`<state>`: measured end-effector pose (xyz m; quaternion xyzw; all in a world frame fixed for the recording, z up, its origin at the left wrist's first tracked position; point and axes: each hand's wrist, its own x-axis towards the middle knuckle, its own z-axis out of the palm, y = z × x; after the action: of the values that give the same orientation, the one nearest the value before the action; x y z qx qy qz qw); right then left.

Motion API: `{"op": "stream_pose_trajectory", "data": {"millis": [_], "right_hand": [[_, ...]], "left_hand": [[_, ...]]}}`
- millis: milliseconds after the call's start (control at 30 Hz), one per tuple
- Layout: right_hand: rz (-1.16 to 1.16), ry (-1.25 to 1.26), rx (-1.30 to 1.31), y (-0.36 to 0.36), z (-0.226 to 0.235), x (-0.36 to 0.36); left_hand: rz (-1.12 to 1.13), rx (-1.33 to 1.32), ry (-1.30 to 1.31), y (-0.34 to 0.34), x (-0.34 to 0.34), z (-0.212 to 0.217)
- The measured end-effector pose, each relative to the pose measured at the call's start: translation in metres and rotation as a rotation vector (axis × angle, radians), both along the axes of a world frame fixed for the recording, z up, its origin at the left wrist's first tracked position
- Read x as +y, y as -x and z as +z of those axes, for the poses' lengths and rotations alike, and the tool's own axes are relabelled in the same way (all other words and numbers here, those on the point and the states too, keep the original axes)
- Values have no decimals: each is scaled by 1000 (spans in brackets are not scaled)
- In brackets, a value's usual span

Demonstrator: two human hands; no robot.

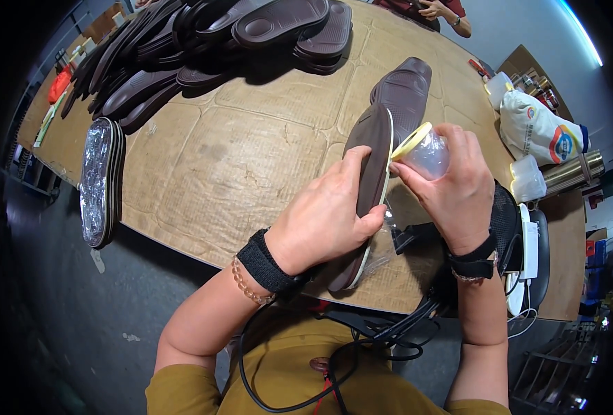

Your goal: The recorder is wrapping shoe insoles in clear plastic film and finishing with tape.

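My left hand (327,218) is closed around a brown shoe sole (373,169) with a pale edge, tipped up on its side near the table's front. My right hand (465,183) grips a clear plastic squeeze bottle or cup (431,155) with a yellow rim. It is tilted, and that rim comes close to the sole's pale edge; whether they touch I cannot tell. Just beyond lies another dark brown sole (404,97), its textured face up. Clear plastic film (382,252) shows beside the lower end of the held sole.
A big pile of dark brown soles (182,45) covers the far left of the table (251,159). Film-wrapped soles (95,183) stand at the left edge. On the right are a white bag (538,128), a metal flask (583,166) and black cables (403,328). Another person's hand (434,10) shows at the far side.
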<state>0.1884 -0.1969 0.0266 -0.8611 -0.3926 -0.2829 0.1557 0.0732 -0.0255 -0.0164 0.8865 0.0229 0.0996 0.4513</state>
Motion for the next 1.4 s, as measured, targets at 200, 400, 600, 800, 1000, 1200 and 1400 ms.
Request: {"op": "stream_pose_trajectory", "data": {"millis": [200, 400, 600, 800, 1000, 1200, 1400], "right_hand": [[-14, 6, 12, 1, 0, 1], [-16, 3, 6, 1, -1, 1], [-34, 6, 55, 4, 1, 3], [-7, 17, 22, 0, 0, 2], [-29, 26, 55, 3, 3, 6], [-60, 50, 62, 5, 5, 4], [-63, 55, 69, 3, 5, 2]], "left_hand": [[2, -9, -2, 1, 0, 0], [5, -9, -14, 0, -1, 0], [1, -1, 4, 0, 0, 1], [-26, 93, 24, -12, 10, 8], [-238, 256, -68, -39, 36, 25], [-175, 188, -55, -42, 34, 24], [-97, 33, -94, -44, 27, 11]]}}
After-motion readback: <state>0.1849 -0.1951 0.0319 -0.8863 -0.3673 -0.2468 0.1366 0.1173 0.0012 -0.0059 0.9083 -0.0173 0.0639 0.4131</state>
